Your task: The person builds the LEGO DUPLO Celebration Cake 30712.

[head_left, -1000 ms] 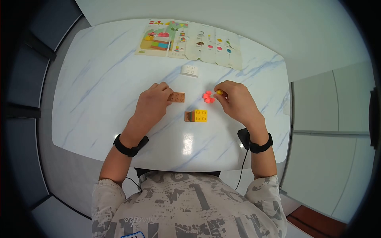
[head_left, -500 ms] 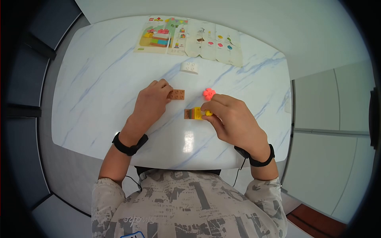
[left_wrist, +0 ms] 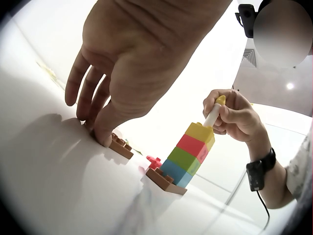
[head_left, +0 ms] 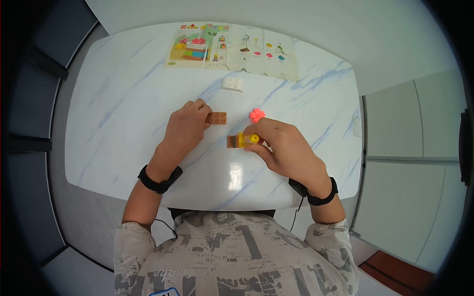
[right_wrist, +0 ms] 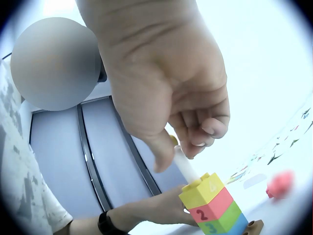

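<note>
In the head view's centre, the right hand (head_left: 284, 146) pinches a yellow-tipped white candle (left_wrist: 212, 116) atop a four-block tower (left_wrist: 189, 152). Left of centre, the left hand (head_left: 183, 127) pinches a brown brick (head_left: 218, 118). A crooked push could topple the unsupported tower.

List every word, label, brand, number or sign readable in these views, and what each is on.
"2": on the red block.
"3": on the green block.
Yellow block: faint mark, too unclear to read.
Printed leaflet: small print and red logo, too small to read surely.
Shirt: lettering too broken to read surely.
Blue-edged tag: cut off, unreadable.
</note>
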`<state>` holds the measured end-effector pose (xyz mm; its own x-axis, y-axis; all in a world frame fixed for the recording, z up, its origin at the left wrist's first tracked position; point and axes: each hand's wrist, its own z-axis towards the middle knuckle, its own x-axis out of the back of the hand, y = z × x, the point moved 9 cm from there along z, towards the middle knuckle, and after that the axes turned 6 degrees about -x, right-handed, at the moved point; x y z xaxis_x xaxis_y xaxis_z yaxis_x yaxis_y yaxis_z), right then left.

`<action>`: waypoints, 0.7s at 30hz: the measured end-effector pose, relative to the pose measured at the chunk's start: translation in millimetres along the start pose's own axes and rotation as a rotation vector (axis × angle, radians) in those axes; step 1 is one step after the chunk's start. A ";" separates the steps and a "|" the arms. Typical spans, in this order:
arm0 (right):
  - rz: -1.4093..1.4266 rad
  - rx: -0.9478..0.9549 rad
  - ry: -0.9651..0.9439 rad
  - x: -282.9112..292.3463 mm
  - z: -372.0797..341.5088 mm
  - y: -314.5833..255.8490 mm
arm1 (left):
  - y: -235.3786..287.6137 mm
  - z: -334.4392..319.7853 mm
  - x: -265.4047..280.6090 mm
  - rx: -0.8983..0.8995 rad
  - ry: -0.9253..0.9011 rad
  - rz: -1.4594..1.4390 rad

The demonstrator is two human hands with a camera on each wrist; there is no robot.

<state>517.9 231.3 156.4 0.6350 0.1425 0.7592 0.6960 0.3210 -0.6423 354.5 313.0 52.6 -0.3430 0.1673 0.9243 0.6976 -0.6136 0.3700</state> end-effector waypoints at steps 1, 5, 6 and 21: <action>0.053 -0.097 -0.011 5.9 0.1 8.0 | -1.0 1.0 -0.7 0.002 -0.032 0.002; 0.103 -0.296 0.025 31.4 -5.3 64.2 | -2.2 8.3 15.0 -0.013 -0.037 -0.079; 0.005 -0.278 0.061 27.4 -4.0 84.2 | 1.9 16.5 22.0 -0.038 0.005 -0.084; -0.406 -0.189 0.041 -32.0 21.7 109.0 | 11.7 44.8 37.0 -0.177 0.047 -0.155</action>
<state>566.2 282.1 64.4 0.3083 0.0016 0.9513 0.9381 0.1655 -0.3043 378.1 346.6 95.3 -0.4689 0.2365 0.8510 0.5145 -0.7100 0.4808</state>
